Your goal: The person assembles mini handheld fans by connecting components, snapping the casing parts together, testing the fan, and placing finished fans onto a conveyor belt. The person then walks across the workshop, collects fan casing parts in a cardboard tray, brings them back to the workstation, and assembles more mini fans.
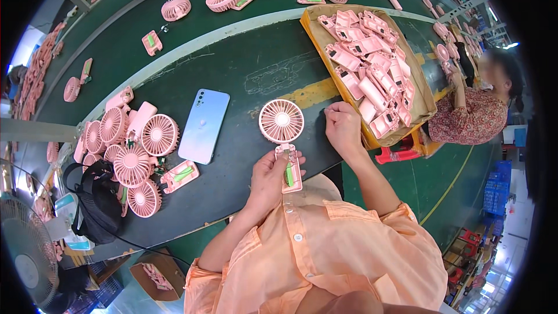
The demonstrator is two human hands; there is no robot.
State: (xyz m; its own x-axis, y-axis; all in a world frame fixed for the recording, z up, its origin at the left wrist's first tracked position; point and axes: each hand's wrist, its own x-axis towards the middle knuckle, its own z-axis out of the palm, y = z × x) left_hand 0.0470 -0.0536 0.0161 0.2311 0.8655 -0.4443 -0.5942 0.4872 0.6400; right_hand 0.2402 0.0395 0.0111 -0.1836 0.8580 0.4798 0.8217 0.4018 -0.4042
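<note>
My left hand (269, 175) is closed round the handle of a pink handheld fan (281, 121). The fan's round head points away from me, and its handle is uncovered, with a green battery cell (289, 175) and thin wires inside. My right hand (344, 127) is curled into a fist at the table, beside the near left edge of a yellow-edged cardboard tray (325, 61). Whatever its fingers may hold is hidden. Pink handle shells (372, 61) lie heaped in that tray.
A pale blue phone (204, 126) lies left of the fan. Further left are piled pink fans (132, 166) and a black bag (96, 206). A green conveyor belt (125, 40) with scattered fan parts runs along the far side. A co-worker (474, 104) sits at the right.
</note>
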